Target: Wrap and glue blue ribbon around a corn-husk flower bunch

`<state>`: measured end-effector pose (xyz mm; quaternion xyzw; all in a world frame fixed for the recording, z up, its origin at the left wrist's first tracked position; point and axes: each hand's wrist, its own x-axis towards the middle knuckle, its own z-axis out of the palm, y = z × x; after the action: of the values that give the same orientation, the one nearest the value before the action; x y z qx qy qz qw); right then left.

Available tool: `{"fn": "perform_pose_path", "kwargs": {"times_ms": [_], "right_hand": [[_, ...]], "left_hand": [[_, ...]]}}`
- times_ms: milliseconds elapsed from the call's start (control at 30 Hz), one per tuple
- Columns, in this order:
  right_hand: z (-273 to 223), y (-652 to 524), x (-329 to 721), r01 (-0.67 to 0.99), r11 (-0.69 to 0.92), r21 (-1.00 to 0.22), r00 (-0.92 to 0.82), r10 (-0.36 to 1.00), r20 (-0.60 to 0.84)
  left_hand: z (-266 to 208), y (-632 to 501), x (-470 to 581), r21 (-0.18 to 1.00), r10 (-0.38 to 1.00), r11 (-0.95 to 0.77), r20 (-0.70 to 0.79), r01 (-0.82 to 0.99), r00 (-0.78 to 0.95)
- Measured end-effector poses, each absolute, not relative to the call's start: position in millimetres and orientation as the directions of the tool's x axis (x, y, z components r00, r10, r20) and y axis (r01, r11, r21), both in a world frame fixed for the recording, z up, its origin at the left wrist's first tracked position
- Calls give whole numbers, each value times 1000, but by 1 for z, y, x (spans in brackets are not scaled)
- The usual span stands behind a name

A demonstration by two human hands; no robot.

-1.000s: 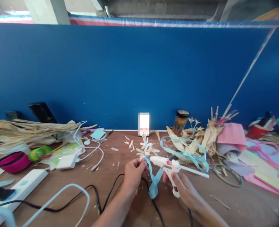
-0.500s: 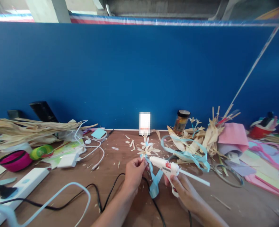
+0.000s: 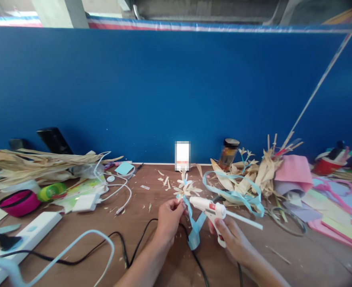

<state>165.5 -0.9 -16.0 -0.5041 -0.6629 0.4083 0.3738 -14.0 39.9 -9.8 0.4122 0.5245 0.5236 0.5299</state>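
My left hand (image 3: 170,217) is closed in a pinch at the lower end of a dried-husk flower (image 3: 185,189), whose pale petals spread above my fingertips. Light blue ribbon (image 3: 195,229) trails from the flower's stem down toward the table. In my right hand (image 3: 228,235) is a white hot glue gun (image 3: 208,207), gripped by its handle, with a glue stick (image 3: 244,220) poking out of the back. The gun's nozzle points left, close beside the stem just below the petals. Whether the nozzle touches it I cannot tell.
More blue ribbon (image 3: 232,191) loops by dried husks (image 3: 265,177) on the right, near a black-lidded jar (image 3: 229,153) and coloured paper (image 3: 331,215). Left are a power strip (image 3: 29,239), a white charger (image 3: 86,202) and husk strips (image 3: 29,161). A black cord (image 3: 118,235) crosses the brown table.
The glue gun has shifted very slightly, its rear end a touch higher and further left. My left hand and the flower stay nearly still.
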Motion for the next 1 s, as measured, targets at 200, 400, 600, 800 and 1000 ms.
{"fn": "perform_pose_path", "kwargs": {"times_ms": [200,400,600,800,1000], "right_hand": [[-16,-3,166,373,166,-913,-226,970,84],[-11,-5,165,316,116,-942,-234,971,41],[-11,-3,165,315,126,-941,-237,970,51],[-16,-3,166,357,138,-924,-235,970,54],[-18,-3,166,399,149,-905,-231,971,58]], "left_hand": [[-12,41,-15,988,987,106,-119,-116,-110],[-12,41,-15,988,987,106,-119,-114,-113],[-12,42,-14,990,990,83,-95,-117,-108],[-9,40,-13,990,990,89,-100,-112,-101],[-9,41,-13,988,989,95,-108,-124,-101]]}}
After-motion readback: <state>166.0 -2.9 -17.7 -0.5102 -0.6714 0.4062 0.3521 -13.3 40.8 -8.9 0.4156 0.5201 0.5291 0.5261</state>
